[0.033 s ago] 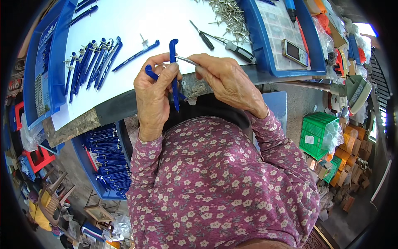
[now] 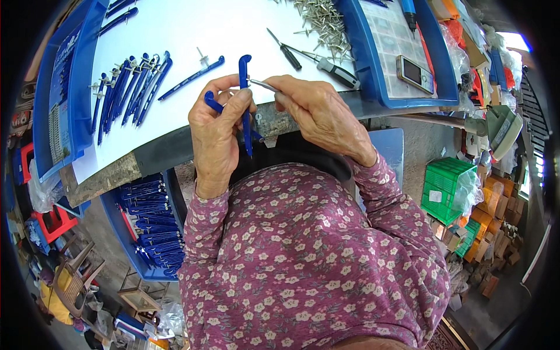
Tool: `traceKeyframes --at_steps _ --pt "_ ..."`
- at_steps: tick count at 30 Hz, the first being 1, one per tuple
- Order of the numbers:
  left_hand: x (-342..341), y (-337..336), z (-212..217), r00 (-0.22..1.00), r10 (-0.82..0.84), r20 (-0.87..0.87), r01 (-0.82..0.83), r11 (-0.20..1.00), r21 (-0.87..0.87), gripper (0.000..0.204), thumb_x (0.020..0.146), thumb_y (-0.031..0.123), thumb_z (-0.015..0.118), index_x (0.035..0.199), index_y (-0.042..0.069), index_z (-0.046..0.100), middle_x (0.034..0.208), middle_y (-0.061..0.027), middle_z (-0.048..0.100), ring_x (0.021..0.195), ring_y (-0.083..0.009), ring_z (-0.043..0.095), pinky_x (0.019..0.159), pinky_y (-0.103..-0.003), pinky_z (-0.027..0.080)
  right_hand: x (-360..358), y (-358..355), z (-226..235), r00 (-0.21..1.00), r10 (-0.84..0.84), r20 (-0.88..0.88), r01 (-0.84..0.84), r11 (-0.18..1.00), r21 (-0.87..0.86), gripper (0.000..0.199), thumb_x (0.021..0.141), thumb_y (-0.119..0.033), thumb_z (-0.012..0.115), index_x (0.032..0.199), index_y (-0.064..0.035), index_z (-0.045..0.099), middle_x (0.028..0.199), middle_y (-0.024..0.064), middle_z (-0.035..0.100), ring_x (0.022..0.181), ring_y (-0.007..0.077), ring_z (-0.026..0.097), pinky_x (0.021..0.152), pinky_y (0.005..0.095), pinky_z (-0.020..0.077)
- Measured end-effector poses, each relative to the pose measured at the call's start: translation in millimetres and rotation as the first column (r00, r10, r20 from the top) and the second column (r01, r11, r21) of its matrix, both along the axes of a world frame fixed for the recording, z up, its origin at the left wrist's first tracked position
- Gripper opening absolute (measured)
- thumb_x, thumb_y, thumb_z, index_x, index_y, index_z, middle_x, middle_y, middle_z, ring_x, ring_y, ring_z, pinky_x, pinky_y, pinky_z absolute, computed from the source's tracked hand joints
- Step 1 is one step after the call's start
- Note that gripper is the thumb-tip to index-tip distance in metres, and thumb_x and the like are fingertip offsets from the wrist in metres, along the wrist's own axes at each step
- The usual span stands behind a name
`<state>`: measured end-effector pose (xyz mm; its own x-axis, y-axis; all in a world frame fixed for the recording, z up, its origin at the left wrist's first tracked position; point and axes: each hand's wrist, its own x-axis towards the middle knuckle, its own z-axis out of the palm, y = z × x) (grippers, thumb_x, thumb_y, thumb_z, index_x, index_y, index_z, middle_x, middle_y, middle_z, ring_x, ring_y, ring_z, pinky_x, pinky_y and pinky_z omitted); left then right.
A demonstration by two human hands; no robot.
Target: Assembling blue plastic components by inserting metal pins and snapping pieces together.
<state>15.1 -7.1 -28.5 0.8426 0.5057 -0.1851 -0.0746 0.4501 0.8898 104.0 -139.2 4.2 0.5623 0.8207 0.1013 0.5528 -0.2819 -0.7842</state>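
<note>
Left to right: on a white sheet (image 2: 175, 38), hooked blue bars (image 2: 133, 87) lie fanned beside one lone bar (image 2: 189, 80); the left hand (image 2: 217, 125) pinches a blue hooked bar (image 2: 244, 70) over the table edge, hooked end away from the body, with a second blue piece (image 2: 213, 103) across that hand; a slim metal piece (image 2: 265, 86) points at the bar, contact too small to confirm; the right hand (image 2: 325, 112) grips it between thumb and fingers. Good technique probably means pinching close to the metal tip, preventing twist, and applying light, straight pressure.
</note>
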Motion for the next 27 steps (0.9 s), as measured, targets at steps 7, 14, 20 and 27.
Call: traceKeyframes --at_steps 7,14,20,27 --pt "0 -2 -1 1.0 0.01 0.014 -0.011 0.999 0.053 0.021 0.079 0.007 0.062 0.097 -0.001 0.055 0.062 0.0024 0.052 0.055 -0.0021 0.047 0.047 -0.014 0.031 -3 3 1 1.0 -0.011 -0.02 0.01 0.999 -0.038 0.023 0.082 -0.003 0.047 0.104 0.0028 0.052 0.069 0.0177 0.054 0.062 0.0304 0.055 0.057 0.0346 0.0416" --pt "0 -3 -1 1.0 0.011 0.015 -0.012 0.999 0.043 0.018 0.08 0.006 0.061 0.096 0.0 0.055 0.063 0.0023 0.051 0.056 -0.0018 0.047 0.046 -0.014 0.03 -8 5 -1 1.0 -0.004 -0.029 0.004 1.0 -0.007 0.023 0.083 -0.002 0.045 0.105 0.0036 0.051 0.068 0.0177 0.054 0.06 0.0299 0.054 0.055 0.0346 0.0406" --pt "2 -7 -6 0.995 0.067 0.079 -0.067 0.998 0.004 0.016 0.081 0.006 0.059 0.095 0.0 0.054 0.064 0.0019 0.051 0.055 -0.0021 0.045 0.047 -0.014 0.03 -23 14 -10 0.997 -0.065 0.039 0.061 0.994 0.094 0.027 0.081 0.003 0.045 0.108 0.0032 0.049 0.065 0.0169 0.053 0.055 0.0294 0.051 0.051 0.0347 0.0387" --pt "0 -1 1 0.993 0.002 0.119 -0.005 1.0 0.025 0.014 0.081 0.005 0.058 0.094 -0.001 0.054 0.064 0.0003 0.051 0.056 -0.0039 0.044 0.049 -0.015 0.032 -15 8 -4 0.999 -0.029 -0.016 0.03 0.997 0.065 0.026 0.081 0.002 0.046 0.107 0.004 0.051 0.068 0.0183 0.054 0.055 0.0238 0.053 0.052 0.0324 0.0401"
